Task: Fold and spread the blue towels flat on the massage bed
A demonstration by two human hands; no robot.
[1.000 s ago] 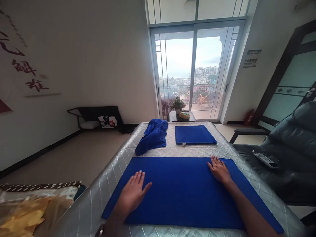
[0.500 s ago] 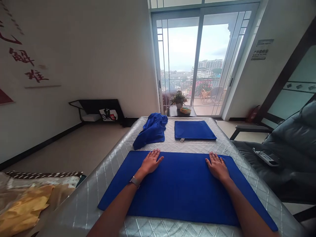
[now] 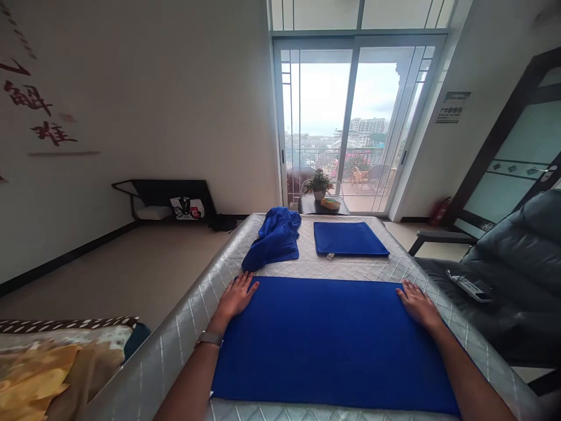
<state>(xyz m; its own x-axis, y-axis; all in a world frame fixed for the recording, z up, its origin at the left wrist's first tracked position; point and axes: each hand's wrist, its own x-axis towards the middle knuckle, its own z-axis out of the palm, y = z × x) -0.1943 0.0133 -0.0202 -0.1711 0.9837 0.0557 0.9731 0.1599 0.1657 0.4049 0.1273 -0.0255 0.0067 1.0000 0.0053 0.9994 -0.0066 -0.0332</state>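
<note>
Resting palm-down, both hands (image 3: 235,298) (image 3: 418,304) lie well apart on flat cloth (image 3: 333,345).

Head view: camera was above the near end of the quilted surface (image 3: 175,339), facing forward and down along it toward the far sliding door (image 3: 347,117); left hand (image 3: 235,297) and right hand (image 3: 418,304) were near, door well off.

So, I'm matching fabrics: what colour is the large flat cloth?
The large flat cloth is plain deep blue, best seen in the head view.
</note>
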